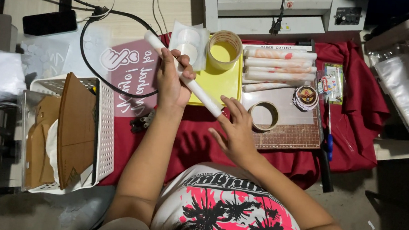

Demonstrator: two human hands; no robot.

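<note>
left hand [172, 82]: fist closed round white rolled tube [184, 75] | right hand [236, 132]: fingers spread, fingertips touching tube's 4 o'clock end | tape ring [264, 116] at 3 o'clock

Five paper rolls [280, 54] (one held), two tape rings [224, 49]

White roll [183, 74]: middle section hidden inside the left hand [170, 85]. Laminator [271, 8]: top cut off by the picture's upper edge. Plastic sleeves [405, 92]: right part runs out of frame; small packet [332, 83] print too small to tell.
</note>
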